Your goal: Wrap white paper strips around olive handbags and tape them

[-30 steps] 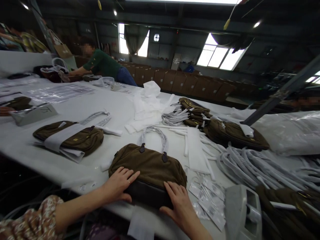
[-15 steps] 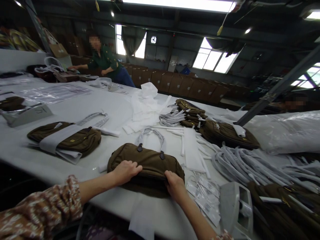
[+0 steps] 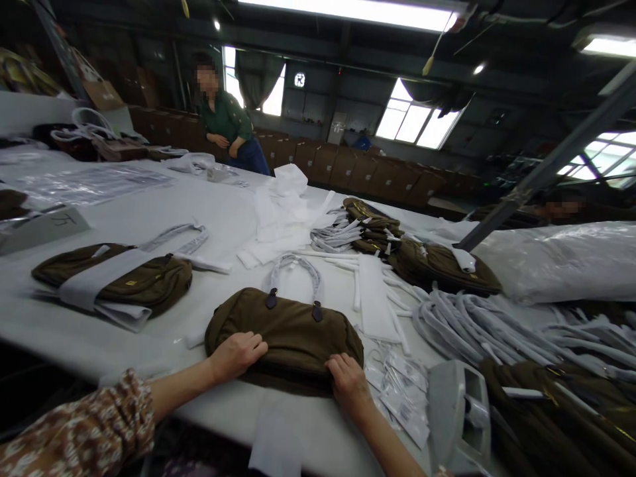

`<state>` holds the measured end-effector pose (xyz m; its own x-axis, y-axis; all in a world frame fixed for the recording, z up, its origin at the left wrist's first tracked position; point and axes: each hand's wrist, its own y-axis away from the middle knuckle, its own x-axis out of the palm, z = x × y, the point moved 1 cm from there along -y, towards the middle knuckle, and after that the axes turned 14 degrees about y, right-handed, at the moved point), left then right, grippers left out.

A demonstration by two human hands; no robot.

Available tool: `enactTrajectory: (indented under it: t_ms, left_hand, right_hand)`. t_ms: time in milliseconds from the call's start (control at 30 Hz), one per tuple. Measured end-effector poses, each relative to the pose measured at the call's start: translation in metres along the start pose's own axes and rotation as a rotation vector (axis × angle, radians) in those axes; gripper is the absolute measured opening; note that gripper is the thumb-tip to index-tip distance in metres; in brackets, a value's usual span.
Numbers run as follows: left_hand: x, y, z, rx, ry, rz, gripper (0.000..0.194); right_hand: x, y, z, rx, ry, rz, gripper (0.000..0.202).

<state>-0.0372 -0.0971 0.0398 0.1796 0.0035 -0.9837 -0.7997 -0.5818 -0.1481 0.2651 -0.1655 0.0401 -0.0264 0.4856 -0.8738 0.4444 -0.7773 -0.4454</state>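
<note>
Wrapped brown bag [image 3: 112, 283] lies toward desk's [image 3: 163, 205] left edge, white paper band across it. My left hand [image 3: 237, 353] rests on near left part of brown handbag [image 3: 285, 334], fingers bent, gripping its lower edge. Handbag lies flat at desk's near edge, wrapped handle [image 3: 294, 268] pointing away from me. My right hand [image 3: 350, 384] clamps bag's near right corner, fingers curled over fabric. Small plastic packets [image 3: 405, 397] just right of it. Tape dispenser [image 3: 460, 417] further right, near edge.

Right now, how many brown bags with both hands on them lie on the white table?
1: the brown bag at the near edge, left hand and right hand on it.
</note>
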Motion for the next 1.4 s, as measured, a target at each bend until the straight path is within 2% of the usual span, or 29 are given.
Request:
enactTrajectory:
  t_ms: [100,200,333,433,500,600,700,800,867,967,1067,1133,1200,1267,1400]
  left_hand:
    - [0.013,0.003,0.001,-0.002,0.007,-0.007,0.02]
    - [0.018,0.005,0.002,-0.006,0.018,0.0,0.019]
    - [0.018,0.009,0.001,-0.01,0.032,0.024,0.021]
    - [0.015,0.015,0.001,0.003,0.034,0.038,0.039]
    - [0.01,0.019,0.0,0.023,0.038,0.074,0.053]
    - [-0.001,0.02,-0.007,0.036,0.061,0.148,0.058]
    - [-0.008,0.009,-0.023,0.037,0.106,0.157,0.046]
    - [-0.003,-0.008,-0.042,0.033,0.139,0.133,0.036]
    - [0.003,-0.018,-0.05,0.015,0.143,0.134,0.046]
    - [0.01,-0.025,-0.054,-0.003,0.147,0.142,0.073]
    - [0.015,-0.028,-0.053,0.005,0.131,0.169,0.083]
    - [0.018,-0.03,-0.055,0.023,0.078,0.195,0.08]
    - [0.02,-0.032,-0.058,0.054,0.005,0.19,0.072]
    - [0.021,-0.035,-0.062,0.097,-0.045,0.152,0.062]
    - [0.014,-0.044,-0.067,0.119,-0.061,0.087,0.046]
  right_hand:
    - [0.007,0.011,-0.001,-0.027,-0.002,0.0,0.018]
    - [0.011,0.021,-0.007,-0.081,-0.012,0.01,0.024]
    - [0.011,0.038,-0.009,-0.128,0.05,0.028,0.05]
    - [0.007,0.049,0.0,-0.113,0.103,0.166,0.074]
    - [0.004,0.052,0.009,-0.078,0.094,0.238,0.08]
    - [0.004,0.053,0.02,0.003,0.108,0.22,0.074]
    - [0.009,0.052,0.023,0.042,0.14,0.168,0.065]
    - [0.006,0.049,0.021,0.042,0.171,0.143,0.063]
    - [-0.001,0.048,0.025,0.071,0.2,0.113,0.067]
    - [-0.008,0.05,0.054,0.057,0.2,0.0,0.071]
    - [0.002,0.058,0.1,-0.106,0.162,-0.236,0.045]
    - [0.015,0.064,0.125,-0.146,0.153,-0.323,0.032]
    - [0.024,0.068,0.137,-0.136,0.137,-0.31,0.028]
    - [0.028,0.07,0.137,-0.14,0.107,-0.271,0.026]
    - [0.021,0.072,0.129,-0.16,0.087,-0.253,0.025]
